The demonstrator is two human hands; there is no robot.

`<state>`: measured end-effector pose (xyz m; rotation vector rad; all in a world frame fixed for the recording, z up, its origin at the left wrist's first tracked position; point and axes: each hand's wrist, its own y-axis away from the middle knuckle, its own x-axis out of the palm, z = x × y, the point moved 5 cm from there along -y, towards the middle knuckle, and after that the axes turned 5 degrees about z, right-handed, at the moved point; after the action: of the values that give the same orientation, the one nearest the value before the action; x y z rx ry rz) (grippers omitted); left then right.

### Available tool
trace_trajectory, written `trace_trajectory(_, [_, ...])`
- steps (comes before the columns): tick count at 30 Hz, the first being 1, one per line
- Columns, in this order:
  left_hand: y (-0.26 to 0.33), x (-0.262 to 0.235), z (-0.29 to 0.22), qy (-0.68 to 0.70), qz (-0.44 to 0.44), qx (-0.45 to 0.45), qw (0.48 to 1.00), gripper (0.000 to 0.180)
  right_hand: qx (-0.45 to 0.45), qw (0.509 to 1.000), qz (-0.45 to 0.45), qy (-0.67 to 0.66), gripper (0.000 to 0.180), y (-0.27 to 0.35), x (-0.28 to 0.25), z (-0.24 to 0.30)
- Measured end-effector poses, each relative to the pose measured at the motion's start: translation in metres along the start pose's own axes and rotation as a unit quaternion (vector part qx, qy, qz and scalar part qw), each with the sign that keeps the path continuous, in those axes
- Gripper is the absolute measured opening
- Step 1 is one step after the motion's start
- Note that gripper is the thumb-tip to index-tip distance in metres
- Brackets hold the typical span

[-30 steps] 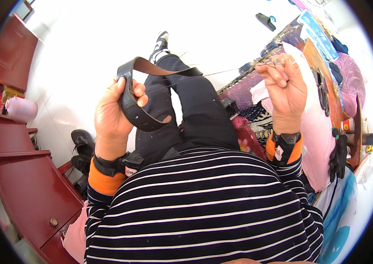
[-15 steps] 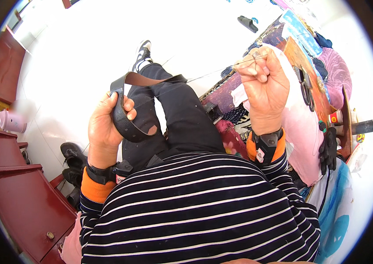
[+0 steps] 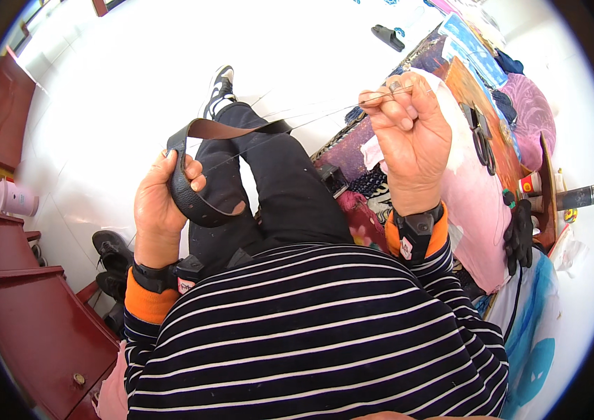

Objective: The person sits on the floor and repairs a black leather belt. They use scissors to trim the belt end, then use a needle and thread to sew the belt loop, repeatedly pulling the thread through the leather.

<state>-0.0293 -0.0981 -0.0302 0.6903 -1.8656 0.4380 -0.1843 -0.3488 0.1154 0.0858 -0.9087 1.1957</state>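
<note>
While I sit with one leg stretched toward twelve o'clock, my left hand [image 3: 160, 210] grips a dark leather strap [image 3: 202, 203], fingers curled around its looped lower bend and thumb pressed over the top edge. The strap curves up from my palm and runs toward two o'clock, its brown underside showing, and lies across my black trouser leg [image 3: 276, 189]. My right hand [image 3: 409, 133] is raised at about one o'clock, well apart from the strap, with its fingers [image 3: 388, 98] pressed together and pinching a thin thread [image 3: 290, 129]. That thread runs taut from the pinch down toward the strap at nine o'clock of the hand; whether a needle sits in the pinch I cannot tell.

Both wrists carry black bands above orange cuffs, and my striped jumper [image 3: 311, 336] fills the six o'clock part of the view. At three o'clock a cluttered worktop [image 3: 493, 105] holds black scissors [image 3: 479, 136] and a pink cloth [image 3: 479, 203], with a black glove [image 3: 520, 234] hanging at its edge. A sneaker [image 3: 220, 87] covers my foot on the white floor [image 3: 136, 84]. Dark red wooden furniture [image 3: 24, 301] stands at eight o'clock, with a pink flask [image 3: 13, 198] on it.
</note>
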Motion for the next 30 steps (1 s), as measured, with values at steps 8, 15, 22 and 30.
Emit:
trace_trajectory(8, [0.001, 0.004, 0.002, -0.014, -0.006, -0.001, 1.000, 0.010, -0.011, 0.999, 0.049, -0.019, 0.010, 0.002, 0.011, 0.003])
trace_trajectory(15, [0.000, 0.003, 0.002, -0.019, 0.004, 0.000, 1.000, 0.010, -0.001, 0.997, 0.067, -0.031, 0.010, 0.006, 0.014, 0.002])
trace_trajectory(22, [0.001, 0.007, 0.002, -0.025, -0.013, 0.007, 1.000, 0.010, -0.006, 0.998, 0.062, -0.006, 0.010, 0.006, 0.013, 0.000])
trace_trajectory(30, [0.001, 0.007, 0.001, -0.012, -0.004, 0.008, 1.000, 0.010, -0.012, 0.997, 0.073, 0.005, 0.012, 0.007, 0.014, 0.001])
